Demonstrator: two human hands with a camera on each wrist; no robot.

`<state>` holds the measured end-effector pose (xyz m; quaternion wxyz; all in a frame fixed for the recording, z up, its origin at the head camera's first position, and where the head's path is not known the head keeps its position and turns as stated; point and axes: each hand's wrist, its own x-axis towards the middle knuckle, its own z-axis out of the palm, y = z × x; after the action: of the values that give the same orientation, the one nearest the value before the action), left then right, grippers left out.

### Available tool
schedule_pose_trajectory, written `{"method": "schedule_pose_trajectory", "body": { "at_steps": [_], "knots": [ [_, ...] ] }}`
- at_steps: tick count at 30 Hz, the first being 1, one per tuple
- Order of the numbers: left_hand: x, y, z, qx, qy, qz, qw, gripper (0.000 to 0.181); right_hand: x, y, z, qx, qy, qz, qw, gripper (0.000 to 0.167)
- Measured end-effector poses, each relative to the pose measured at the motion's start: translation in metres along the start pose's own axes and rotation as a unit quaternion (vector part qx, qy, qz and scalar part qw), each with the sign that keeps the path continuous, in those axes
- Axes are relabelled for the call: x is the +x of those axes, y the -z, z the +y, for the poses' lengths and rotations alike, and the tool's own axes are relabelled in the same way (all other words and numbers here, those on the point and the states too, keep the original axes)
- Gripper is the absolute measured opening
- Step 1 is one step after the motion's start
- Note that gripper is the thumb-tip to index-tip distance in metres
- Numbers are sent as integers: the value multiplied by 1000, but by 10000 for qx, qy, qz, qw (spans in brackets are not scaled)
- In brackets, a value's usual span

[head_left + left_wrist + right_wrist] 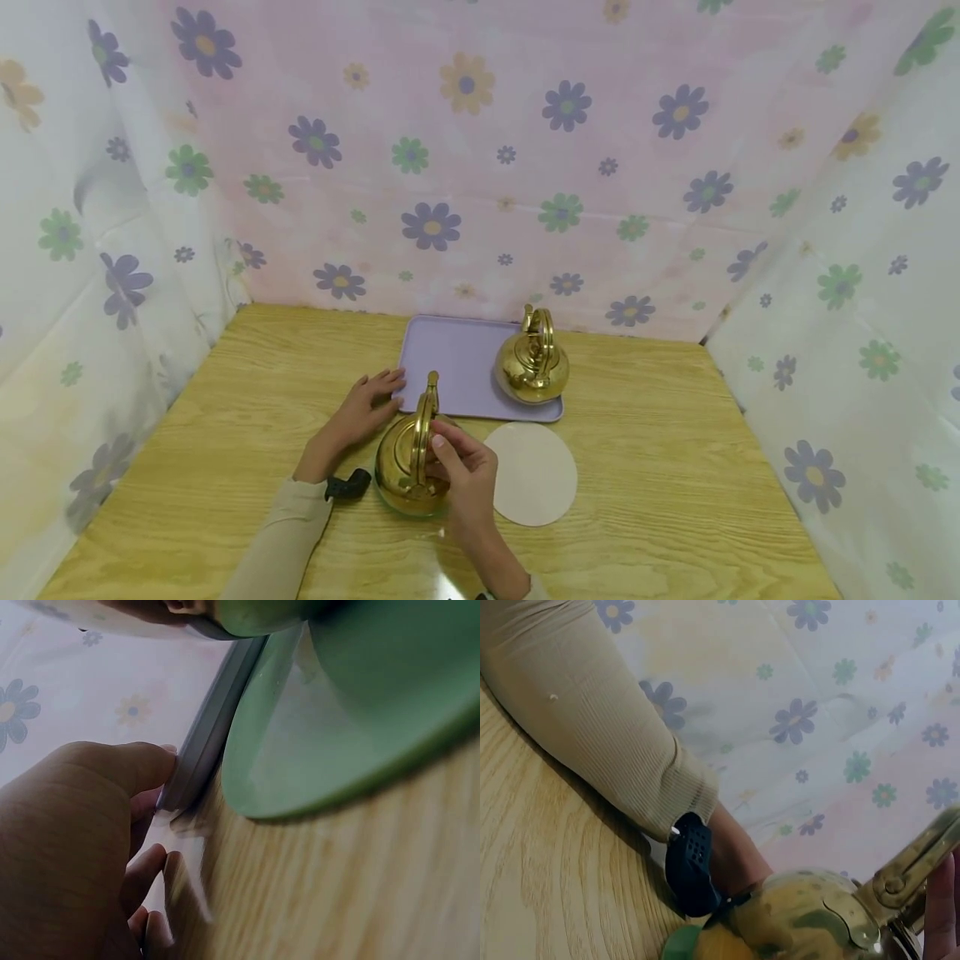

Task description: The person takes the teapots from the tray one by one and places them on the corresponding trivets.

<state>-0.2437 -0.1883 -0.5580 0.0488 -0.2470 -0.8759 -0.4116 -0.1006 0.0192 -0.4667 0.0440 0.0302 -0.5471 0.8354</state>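
While upright — nearer gold kettle [395, 468], handle [422, 429] in right grip [467, 479].

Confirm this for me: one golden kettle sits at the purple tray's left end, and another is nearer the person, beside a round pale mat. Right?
Not quite: the head view shows the far kettle at the right end of the purple tray. The near kettle is indeed beside the round pale mat.

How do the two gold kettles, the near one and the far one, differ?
The far kettle stands on the purple tray; the near kettle is over a green disc. The right hand is at the near kettle's handle, while no hand touches the far kettle. Both are shiny gold, with round bodies and arched handles.
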Motion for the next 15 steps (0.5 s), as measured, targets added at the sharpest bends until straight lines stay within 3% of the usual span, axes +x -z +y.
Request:
{"method": "schedule_pose_trajectory", "body": {
  "at_steps": [9, 15],
  "knots": [
    [0, -2, -2, 22, -40, 4, 10000, 42, 6, 32, -3, -160, 97, -550, 9983, 40],
    [1, -3, -6, 49, -166, 82, 9998, 41, 8, 66, -2, -309, 75, -1513, 9880, 43]
  ]
}}
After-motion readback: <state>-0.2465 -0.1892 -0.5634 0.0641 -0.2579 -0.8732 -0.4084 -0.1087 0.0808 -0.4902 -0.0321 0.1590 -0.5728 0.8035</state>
